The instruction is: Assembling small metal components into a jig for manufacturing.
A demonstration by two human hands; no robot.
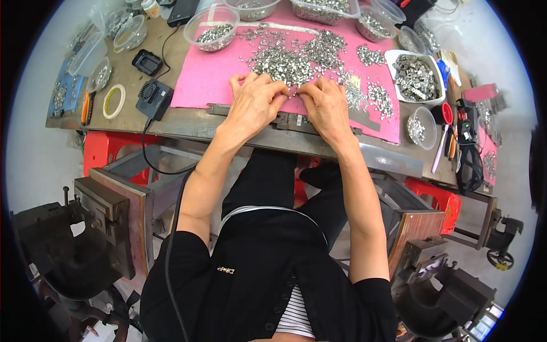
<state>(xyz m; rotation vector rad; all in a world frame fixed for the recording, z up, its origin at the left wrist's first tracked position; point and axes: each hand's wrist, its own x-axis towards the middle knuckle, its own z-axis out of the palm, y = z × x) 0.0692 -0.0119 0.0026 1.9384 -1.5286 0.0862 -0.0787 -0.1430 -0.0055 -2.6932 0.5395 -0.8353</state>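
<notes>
My left hand (256, 102) and my right hand (326, 105) rest side by side on the near edge of a pink mat (199, 74), fingertips almost touching. Between the fingertips sits a small silver metal part (294, 90), pinched from both sides. A big loose pile of the same small metal parts (296, 57) spreads over the mat just beyond the fingers. A dark metal strip (288, 121) lies along the table edge under my wrists.
Clear plastic bowls of parts (212, 28) ring the mat. A white tray of parts (415, 77) stands at the right, with a small bowl (420, 128) and red-handled tools (447, 117). A black device (154, 98), tape roll (114, 101) and cable lie left. Heavy machines flank my legs.
</notes>
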